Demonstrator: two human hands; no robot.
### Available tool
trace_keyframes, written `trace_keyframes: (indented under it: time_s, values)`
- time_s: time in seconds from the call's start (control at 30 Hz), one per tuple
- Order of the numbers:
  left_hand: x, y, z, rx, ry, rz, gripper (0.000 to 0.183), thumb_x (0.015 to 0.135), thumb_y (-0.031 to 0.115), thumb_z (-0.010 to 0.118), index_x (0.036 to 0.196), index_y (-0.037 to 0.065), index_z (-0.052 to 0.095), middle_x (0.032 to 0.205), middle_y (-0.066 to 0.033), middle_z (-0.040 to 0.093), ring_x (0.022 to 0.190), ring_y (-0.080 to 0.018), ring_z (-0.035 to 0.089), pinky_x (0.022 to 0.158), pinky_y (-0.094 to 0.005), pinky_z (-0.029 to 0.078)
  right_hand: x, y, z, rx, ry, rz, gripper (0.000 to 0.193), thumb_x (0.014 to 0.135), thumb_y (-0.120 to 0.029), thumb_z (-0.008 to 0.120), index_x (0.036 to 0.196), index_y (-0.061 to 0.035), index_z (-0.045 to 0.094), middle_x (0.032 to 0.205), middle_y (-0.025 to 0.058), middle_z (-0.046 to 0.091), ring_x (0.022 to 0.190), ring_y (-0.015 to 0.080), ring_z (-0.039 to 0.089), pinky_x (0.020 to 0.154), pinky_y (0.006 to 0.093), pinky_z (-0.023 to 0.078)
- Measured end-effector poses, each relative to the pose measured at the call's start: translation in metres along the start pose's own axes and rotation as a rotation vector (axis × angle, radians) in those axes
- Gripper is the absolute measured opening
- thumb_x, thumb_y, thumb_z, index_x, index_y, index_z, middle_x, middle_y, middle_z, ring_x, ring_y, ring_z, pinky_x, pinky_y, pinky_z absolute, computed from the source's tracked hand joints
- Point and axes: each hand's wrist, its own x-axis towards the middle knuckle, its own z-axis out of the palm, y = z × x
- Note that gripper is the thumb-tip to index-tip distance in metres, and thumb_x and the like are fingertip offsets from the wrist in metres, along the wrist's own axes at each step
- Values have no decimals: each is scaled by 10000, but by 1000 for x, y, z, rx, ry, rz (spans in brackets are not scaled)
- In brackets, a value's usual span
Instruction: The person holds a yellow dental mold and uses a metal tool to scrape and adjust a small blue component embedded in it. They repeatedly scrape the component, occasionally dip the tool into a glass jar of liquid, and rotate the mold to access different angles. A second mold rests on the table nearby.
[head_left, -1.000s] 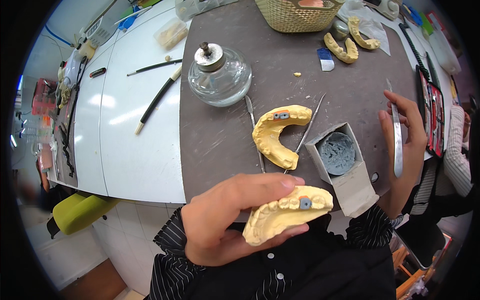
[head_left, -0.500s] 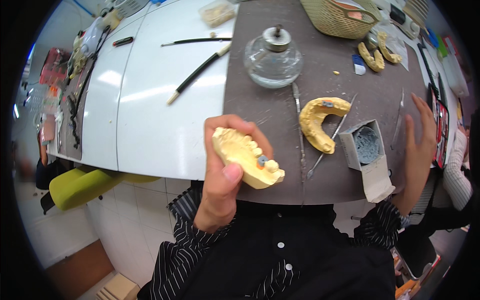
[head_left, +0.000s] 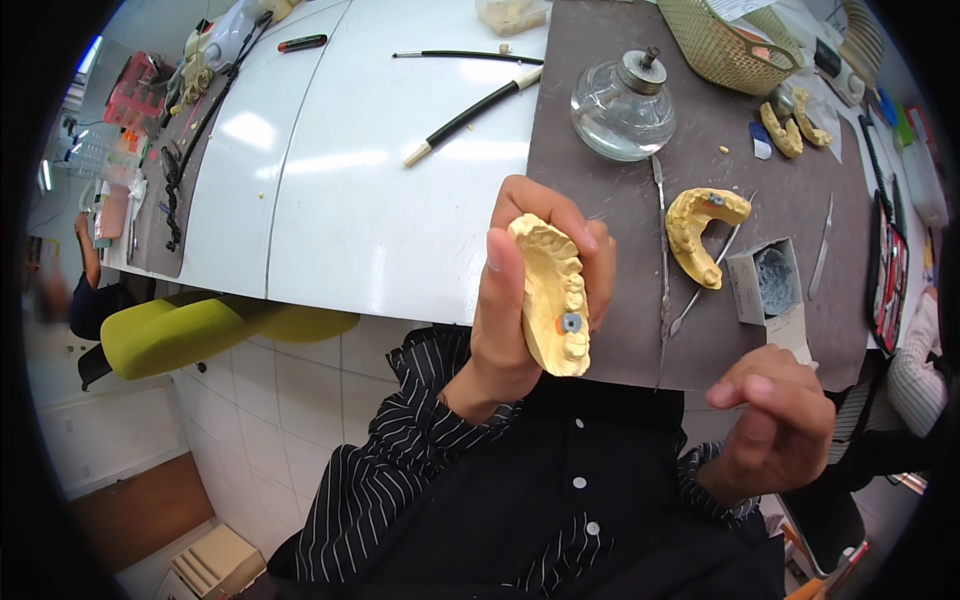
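My left hand (head_left: 535, 290) grips a yellow plaster dental cast (head_left: 545, 300), thumb on one side and fingers behind it. The cast is tilted so its row of teeth faces right, and a grey wax tooth with a small hole sits among them, with orange at its base. Over the table's near edge hovers my right hand (head_left: 775, 425), fingers loosely bent and apart with nothing visible in them. Nearest to it is an opened white box (head_left: 785, 285) of grey-blue wax. Beyond lies a second U-shaped dental cast (head_left: 690, 235), also bearing a grey piece.
A glass spirit lamp (head_left: 625, 110) stands at the back. Metal carving tools (head_left: 661, 250) lie on the brown mat, one partly under the second cast. A black-handled brush (head_left: 475, 115) rests on the white tabletop. At back right are a woven basket (head_left: 730, 45) and more casts (head_left: 783, 130).
My left hand has turned the cast more upright, its teeth now facing right. My right hand has come from beyond the wax box to the near edge, its fingers bending. The view has shifted.
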Motion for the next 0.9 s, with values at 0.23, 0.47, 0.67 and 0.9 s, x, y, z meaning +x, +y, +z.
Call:
trace_keyframes:
  time_s: [0.23, 0.47, 0.67, 0.9]
  values:
    - [-5, -5, 8, 102, -6, 137, 547, 844, 591, 168, 863, 75, 349, 460, -33, 372, 381, -107, 313, 364, -219, 293, 9, -3, 34, -21, -31, 290, 321, 611, -28, 744, 898, 11, 606, 780, 91, 625, 592, 151, 573, 513, 226, 450]
    - [-7, -9, 10, 97, 32, 206, 541, 852, 577, 169, 856, 66, 348, 463, -40, 380, 380, -103, 306, 356, -215, 276, 9, -4, 46, -16, -5, 352, 314, 597, -50, 758, 874, -12, 616, 779, 71, 625, 618, 145, 585, 536, 224, 468]
    - [-15, -11, 8, 62, 39, 187, 645, 792, 646, 232, 844, 24, 395, 535, -53, 416, 449, -93, 362, 395, -207, 294, 10, -3, 42, -77, -68, 273, 280, 584, -14, 737, 840, -23, 623, 761, 65, 616, 631, 176, 590, 547, 246, 466]
    - [-5, -17, -5, 237, -225, 428, 598, 833, 581, 224, 851, 4, 380, 539, -86, 449, 432, -124, 361, 372, -231, 310, 8, -3, 34, -12, -148, 376, 247, 593, -22, 726, 816, -36, 622, 771, 63, 592, 649, 197, 585, 558, 273, 458]
